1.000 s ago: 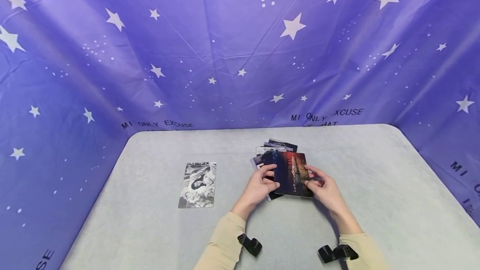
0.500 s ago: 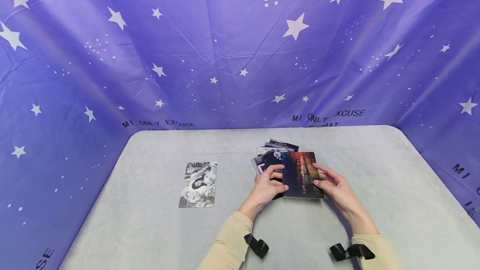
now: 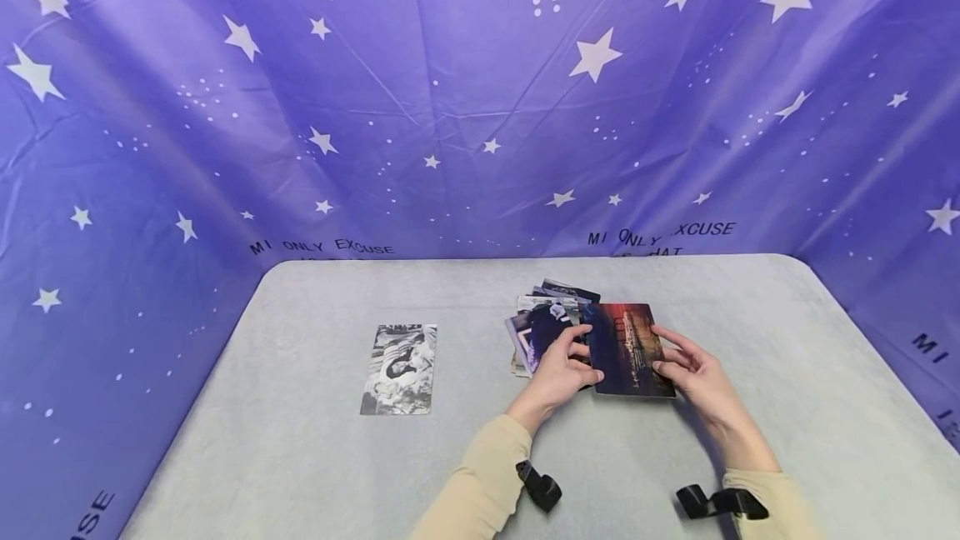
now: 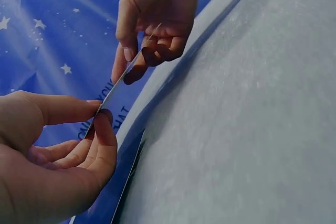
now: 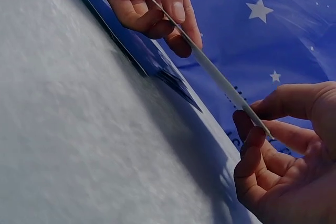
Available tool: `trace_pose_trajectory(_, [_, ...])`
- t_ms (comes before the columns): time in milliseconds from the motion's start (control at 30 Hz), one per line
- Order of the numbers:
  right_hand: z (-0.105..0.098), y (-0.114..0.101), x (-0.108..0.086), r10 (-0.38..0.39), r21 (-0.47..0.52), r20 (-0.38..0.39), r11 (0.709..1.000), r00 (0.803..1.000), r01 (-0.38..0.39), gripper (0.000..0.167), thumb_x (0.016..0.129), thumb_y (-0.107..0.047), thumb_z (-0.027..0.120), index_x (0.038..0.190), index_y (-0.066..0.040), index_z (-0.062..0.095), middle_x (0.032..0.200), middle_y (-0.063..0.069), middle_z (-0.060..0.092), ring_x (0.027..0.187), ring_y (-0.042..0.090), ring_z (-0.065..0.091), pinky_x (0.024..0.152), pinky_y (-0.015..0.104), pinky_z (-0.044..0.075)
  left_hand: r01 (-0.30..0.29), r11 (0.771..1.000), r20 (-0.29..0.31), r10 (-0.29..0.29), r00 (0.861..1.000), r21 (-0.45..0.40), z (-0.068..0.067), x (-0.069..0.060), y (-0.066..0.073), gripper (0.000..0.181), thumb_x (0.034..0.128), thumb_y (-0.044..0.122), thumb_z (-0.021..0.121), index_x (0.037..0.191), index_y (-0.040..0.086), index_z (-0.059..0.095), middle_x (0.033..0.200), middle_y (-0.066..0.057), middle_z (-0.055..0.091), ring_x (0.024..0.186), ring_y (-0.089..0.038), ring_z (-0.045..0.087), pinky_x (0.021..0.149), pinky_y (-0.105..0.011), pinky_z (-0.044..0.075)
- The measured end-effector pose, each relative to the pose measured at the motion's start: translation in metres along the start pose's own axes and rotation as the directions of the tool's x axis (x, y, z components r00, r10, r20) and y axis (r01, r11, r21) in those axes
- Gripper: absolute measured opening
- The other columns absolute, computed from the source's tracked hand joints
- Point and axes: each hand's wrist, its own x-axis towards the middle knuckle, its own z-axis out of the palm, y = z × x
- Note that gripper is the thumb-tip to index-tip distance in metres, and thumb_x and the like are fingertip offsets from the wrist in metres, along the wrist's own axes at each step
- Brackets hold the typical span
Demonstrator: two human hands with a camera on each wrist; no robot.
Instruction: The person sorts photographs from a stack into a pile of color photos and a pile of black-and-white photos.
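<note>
A dark card [image 3: 630, 350] with a red and orange picture is held between both hands, raised off the table. My left hand [image 3: 558, 373] pinches its left edge between thumb and fingers. The right hand [image 3: 697, 377] grips the opposite edge the same way. Both wrist views show the card [image 4: 113, 92] nearly edge-on, thin and flat. Behind and left of it lies a loose, fanned pile of picture cards [image 3: 546, 330], partly covered by the held card and the left hand. In the right wrist view the pile [image 5: 123, 30] lies flat on the table below the hands.
A black-and-white picture card [image 3: 399, 369] lies alone on the grey table [image 3: 285, 440], left of the pile. A purple-blue curtain [image 3: 465, 90] with white stars hangs along the back and sides of the table.
Both hands have moved to the right together with the held card. More of the pile shows on its left side. The black-and-white card has stayed in place.
</note>
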Motion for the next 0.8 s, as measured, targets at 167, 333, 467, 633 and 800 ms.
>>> trace_pose_trajectory(167, [-0.010,0.001,-0.001,-0.008,-0.010,-0.031,1.000,0.999,0.008,0.050,0.089,0.008,0.058,0.128,-0.023,0.061,0.094,-0.008,0.069,0.080,0.006,0.064,0.065,0.019,0.051,-0.002,1.000,-0.007,0.003,1.000,0.015,0.013,0.008,-0.002,0.069,0.0751,-0.013,0.069,0.138,0.005,0.047,0.100,-0.005,0.057,0.077,-0.011,0.058,0.066,-0.024,0.050])
trace_pose_trajectory(333, [-0.019,0.002,0.001,-0.003,-0.140,-0.072,0.990,0.997,-0.007,0.050,0.090,0.007,0.057,0.130,-0.022,0.057,0.094,-0.011,0.066,0.080,0.003,0.062,0.064,0.018,0.049,0.009,1.000,-0.024,-0.008,1.000,0.027,0.027,0.014,-0.003,0.069,0.0741,-0.015,0.069,0.137,0.004,0.047,0.098,-0.005,0.057,0.076,-0.012,0.058,0.066,-0.024,0.049])
trace_pose_trajectory(467, [-0.027,0.002,0.001,-0.007,-0.323,-0.110,0.946,0.994,-0.029,0.050,0.089,0.006,0.057,0.138,-0.002,0.049,0.102,0.004,0.066,0.080,-0.001,0.059,0.065,0.016,0.048,0.017,0.999,-0.029,-0.015,0.999,0.052,0.038,0.020,-0.003,0.070,0.0735,-0.014,0.071,0.137,0.004,0.048,0.097,-0.003,0.058,0.076,-0.012,0.060,0.066,-0.024,0.050])
trace_pose_trajectory(633, [-0.034,-0.001,0.000,-0.038,-0.488,-0.132,0.872,0.991,-0.032,0.050,0.090,0.003,0.055,0.136,0.016,0.040,0.110,0.030,0.059,0.079,-0.004,0.054,0.066,0.015,0.045,0.020,0.996,-0.040,-0.017,0.999,0.086,0.051,0.027,-0.004,0.069,0.0720,-0.013,0.073,0.135,0.003,0.050,0.093,-0.003,0.062,0.074,-0.010,0.060,0.066,-0.022,0.050])
trace_pose_trajectory(800, [-0.041,-0.003,0.001,-0.048,-0.563,-0.131,0.826,0.990,-0.034,0.049,0.089,-0.002,0.058,0.133,0.015,0.044,0.097,0.022,0.061,0.072,0.000,0.051,0.061,0.018,0.043,0.035,0.995,-0.058,-0.029,0.998,0.094,0.063,0.032,-0.006,0.069,0.0708,-0.012,0.075,0.134,0.003,0.052,0.089,-0.002,0.064,0.072,-0.007,0.058,0.065,-0.021,0.049])
